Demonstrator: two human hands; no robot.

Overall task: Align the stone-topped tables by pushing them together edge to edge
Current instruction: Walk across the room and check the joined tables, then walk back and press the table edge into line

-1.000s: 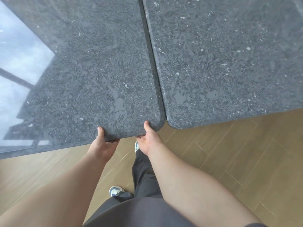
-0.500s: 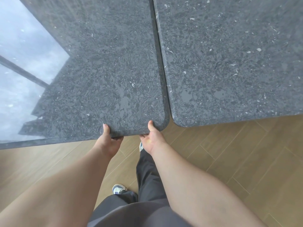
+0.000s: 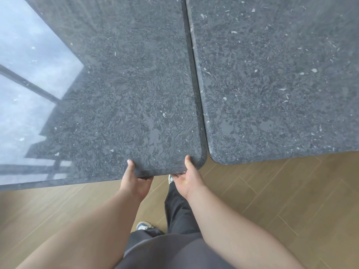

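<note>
Two dark grey speckled stone-topped tables fill the upper view. The left table (image 3: 120, 98) and the right table (image 3: 275, 78) lie side by side, their long edges nearly touching along a thin dark seam. The left table's near edge sits slightly closer to me than the right one's. My left hand (image 3: 136, 181) grips the left table's near edge, thumb on top and fingers hidden beneath. My right hand (image 3: 187, 179) grips the same edge by its rounded near right corner, thumb on top.
A pale wooden herringbone floor (image 3: 272, 200) spreads below the tables. My dark trousers and a sneaker (image 3: 143, 226) stand between my arms. A bright window reflection covers the left table's far left surface.
The gap between the two tables has narrowed to a thin seam. Both hands keep the same grip on the left table's near edge, and the view has shifted slightly.
</note>
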